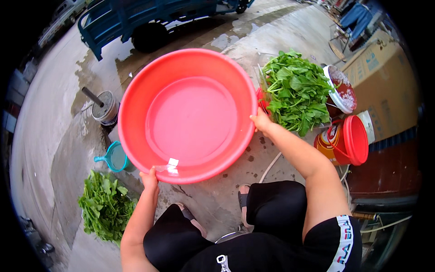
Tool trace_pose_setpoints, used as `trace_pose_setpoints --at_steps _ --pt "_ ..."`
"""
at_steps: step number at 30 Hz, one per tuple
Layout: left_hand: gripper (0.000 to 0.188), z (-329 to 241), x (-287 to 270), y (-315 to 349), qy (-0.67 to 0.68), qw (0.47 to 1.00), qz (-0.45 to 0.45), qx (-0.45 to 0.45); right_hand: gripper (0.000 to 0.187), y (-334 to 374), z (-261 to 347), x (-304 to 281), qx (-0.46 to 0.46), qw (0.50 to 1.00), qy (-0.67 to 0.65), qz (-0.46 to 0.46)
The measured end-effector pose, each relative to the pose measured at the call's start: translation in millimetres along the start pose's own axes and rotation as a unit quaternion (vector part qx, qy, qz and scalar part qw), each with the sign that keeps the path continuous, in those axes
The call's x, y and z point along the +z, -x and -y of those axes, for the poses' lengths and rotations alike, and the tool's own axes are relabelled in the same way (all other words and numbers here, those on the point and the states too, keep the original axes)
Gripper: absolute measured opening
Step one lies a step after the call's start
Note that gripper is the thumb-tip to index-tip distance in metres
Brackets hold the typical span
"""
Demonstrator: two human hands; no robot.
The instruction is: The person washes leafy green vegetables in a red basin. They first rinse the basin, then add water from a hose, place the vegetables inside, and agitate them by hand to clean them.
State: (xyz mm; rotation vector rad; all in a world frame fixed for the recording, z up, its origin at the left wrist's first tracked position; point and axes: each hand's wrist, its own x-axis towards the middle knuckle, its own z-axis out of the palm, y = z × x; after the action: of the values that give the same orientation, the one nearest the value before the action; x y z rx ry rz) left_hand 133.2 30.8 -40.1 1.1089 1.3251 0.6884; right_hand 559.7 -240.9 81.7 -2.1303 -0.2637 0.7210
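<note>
- red basin (188, 115), wide, round and plastic, is held up over the wet concrete ground (50, 136), its open side turned toward the camera and its flat bottom bare and shiny.
- left hand (150, 179) grips the basin's lower rim, fingers closed together over the edge; a small pale sticker (172, 162) sits on the inner wall just beside those fingers.
- right hand (261, 121) clamps the basin's right rim, thumb on the inside and the other fingers curled behind the edge, hidden from view.
- just beyond the right fingers a heap of leafy greens (297, 90) lies in a clear container; its rim is nearly touching the basin's edge.
- farther out from the right fingers stand a white bucket (340, 93) and an orange bucket with a red lid (346, 141), side by side, and behind them a cardboard box (385, 86).
- below and outward of the left fingers a second pile of greens (105, 206) lies on the ground, apart from the basin.
- a teal scoop (115, 157) lies just beside the basin's lower left rim, near the left fingers.
- above the scoop, past the basin's left edge, stands a grey pot with a handle sticking out (105, 108).
- a blue cart (140, 18) stands far beyond the basin's upper rim.
- the person's knees, in black shorts (253, 235), are below both hands.
</note>
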Motion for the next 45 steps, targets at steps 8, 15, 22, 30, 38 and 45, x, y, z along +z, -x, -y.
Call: trace_pose_setpoints --at_steps 8,15,22,30,38,45 --pt "0.036 -23 -24 58 -0.131 0.976 0.123 -0.123 0.048 56 -84 9 0.122 0.992 -0.044 0.003" --pt "0.037 6 -70 113 0.019 0.919 0.294 -0.263 0.033 127 -208 -15 0.17 0.98 -0.092 0.037" --pt "0.037 -12 -68 152 0.047 0.824 0.414 -0.383 0.049 175 -391 40 0.316 0.928 0.193 0.045" --pt "0.038 -39 -140 164 0.001 0.867 0.321 -0.382 0.036 196 -293 55 0.215 0.95 0.192 0.118" --pt "0.04 -27 -190 198 0.024 0.891 0.249 -0.379 0.029 207 -321 47 0.226 0.959 0.171 0.013" --pt "0.042 19 -194 206 0.086 0.894 0.247 -0.362 0.025 202 -352 -30 0.104 0.986 0.039 -0.121"
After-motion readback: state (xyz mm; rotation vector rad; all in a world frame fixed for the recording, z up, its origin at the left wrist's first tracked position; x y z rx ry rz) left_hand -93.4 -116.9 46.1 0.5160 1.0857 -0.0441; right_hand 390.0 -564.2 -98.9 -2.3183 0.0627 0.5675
